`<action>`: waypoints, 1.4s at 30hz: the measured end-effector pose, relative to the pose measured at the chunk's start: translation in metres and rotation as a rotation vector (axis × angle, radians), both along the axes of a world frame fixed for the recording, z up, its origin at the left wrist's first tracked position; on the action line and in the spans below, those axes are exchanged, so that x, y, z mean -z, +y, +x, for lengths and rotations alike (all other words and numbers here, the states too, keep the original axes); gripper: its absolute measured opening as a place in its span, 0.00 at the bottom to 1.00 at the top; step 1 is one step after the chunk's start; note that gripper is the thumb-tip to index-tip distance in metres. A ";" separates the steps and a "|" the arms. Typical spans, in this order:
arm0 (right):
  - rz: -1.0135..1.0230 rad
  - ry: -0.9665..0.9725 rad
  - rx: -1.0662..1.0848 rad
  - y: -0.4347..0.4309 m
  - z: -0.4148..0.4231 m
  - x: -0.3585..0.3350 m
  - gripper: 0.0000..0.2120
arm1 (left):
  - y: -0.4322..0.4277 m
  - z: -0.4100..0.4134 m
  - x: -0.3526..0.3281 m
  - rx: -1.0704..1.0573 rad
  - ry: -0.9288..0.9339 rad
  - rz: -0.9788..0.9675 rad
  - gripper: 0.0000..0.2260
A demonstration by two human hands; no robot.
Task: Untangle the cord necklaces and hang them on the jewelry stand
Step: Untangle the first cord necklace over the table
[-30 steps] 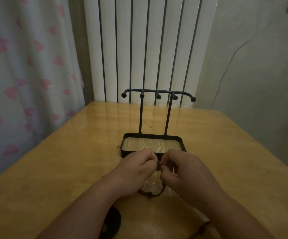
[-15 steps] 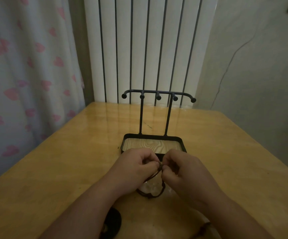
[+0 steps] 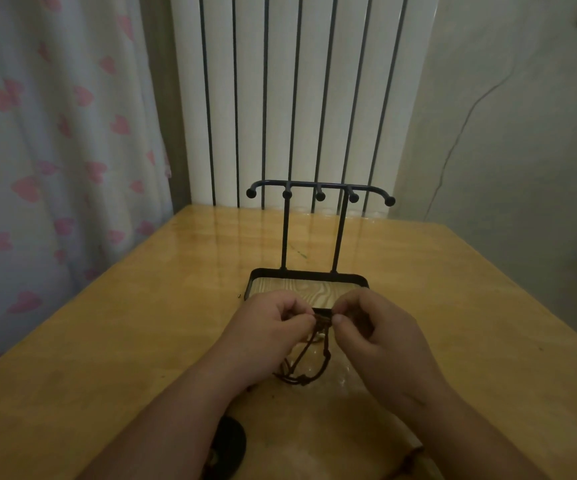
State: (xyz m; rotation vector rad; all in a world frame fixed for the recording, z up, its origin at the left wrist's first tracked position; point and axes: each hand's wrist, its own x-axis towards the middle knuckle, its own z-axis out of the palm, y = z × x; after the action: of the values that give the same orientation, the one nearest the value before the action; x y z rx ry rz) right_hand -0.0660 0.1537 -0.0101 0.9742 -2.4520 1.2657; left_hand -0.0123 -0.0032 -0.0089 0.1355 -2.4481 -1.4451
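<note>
A dark brown cord necklace [image 3: 306,363] hangs in tangled loops between my hands, its lower end on the table. My left hand [image 3: 268,329] pinches the cord's top from the left, and my right hand [image 3: 372,332] pinches it from the right; the fingertips nearly meet. Just behind them stands the black jewelry stand [image 3: 320,192], a bar with several knobbed hooks on two posts. Its wood-grain base tray [image 3: 309,277] is partly hidden by my knuckles. Nothing hangs on the hooks.
A dark round object [image 3: 226,445] lies under my left forearm at the table's near edge. A reddish-brown cord end [image 3: 413,457] shows beside my right forearm. The yellow wooden table [image 3: 124,341] meets a curtain at the left and a radiator behind.
Both hands have drawn slightly apart at the fingertips and lifted a little. More of the cord's loops show below them now.
</note>
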 end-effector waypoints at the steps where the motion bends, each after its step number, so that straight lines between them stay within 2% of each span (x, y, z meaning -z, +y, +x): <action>1: -0.028 0.001 -0.001 0.000 0.000 0.000 0.04 | 0.000 0.000 0.000 0.001 -0.002 -0.012 0.07; 3: -0.031 0.004 -0.013 0.000 0.001 -0.001 0.03 | 0.001 0.000 0.001 0.000 -0.004 -0.029 0.06; 8: 0.105 0.043 0.008 -0.002 -0.001 0.002 0.03 | 0.001 -0.001 0.001 -0.008 -0.016 -0.005 0.08; 14: 0.050 -0.039 -0.006 -0.004 -0.001 0.004 0.05 | 0.002 -0.003 0.002 -0.035 -0.088 0.115 0.08; 19: -0.013 -0.088 0.038 -0.003 -0.002 0.004 0.02 | 0.002 -0.003 0.005 -0.061 -0.094 0.050 0.07; 21: -0.041 -0.087 0.035 -0.003 -0.001 0.002 0.06 | 0.001 -0.003 0.005 -0.060 -0.087 0.018 0.06; 23: 0.017 -0.048 0.040 -0.004 0.000 0.002 0.10 | 0.001 -0.003 0.005 -0.050 -0.089 0.002 0.06; 26: 0.044 -0.049 0.048 -0.004 0.000 0.002 0.12 | 0.000 -0.003 0.004 -0.059 -0.098 0.017 0.07; 28: -0.055 -0.129 0.032 -0.004 0.000 0.000 0.12 | 0.000 -0.003 0.004 -0.074 -0.105 0.046 0.07; 31: -0.266 -0.424 -0.061 -0.003 0.002 -0.007 0.11 | 0.000 -0.004 0.003 -0.082 -0.112 0.046 0.08; 35: -0.387 -0.699 -0.195 -0.001 -0.001 -0.007 0.12 | 0.001 -0.002 0.002 -0.057 -0.131 0.040 0.07; 39: -0.417 -0.693 -0.237 0.003 -0.004 -0.008 0.09 | 0.000 -0.002 0.001 -0.091 -0.131 0.024 0.07; 42: -0.422 -0.637 -0.164 0.005 -0.003 -0.013 0.06 | -0.003 -0.003 0.001 -0.166 -0.114 0.013 0.08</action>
State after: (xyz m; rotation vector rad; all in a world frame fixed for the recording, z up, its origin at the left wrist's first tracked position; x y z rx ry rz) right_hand -0.0691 0.1590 0.0026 0.7428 -2.3554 2.3277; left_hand -0.0157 -0.0060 -0.0104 0.4250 -2.4500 -1.4166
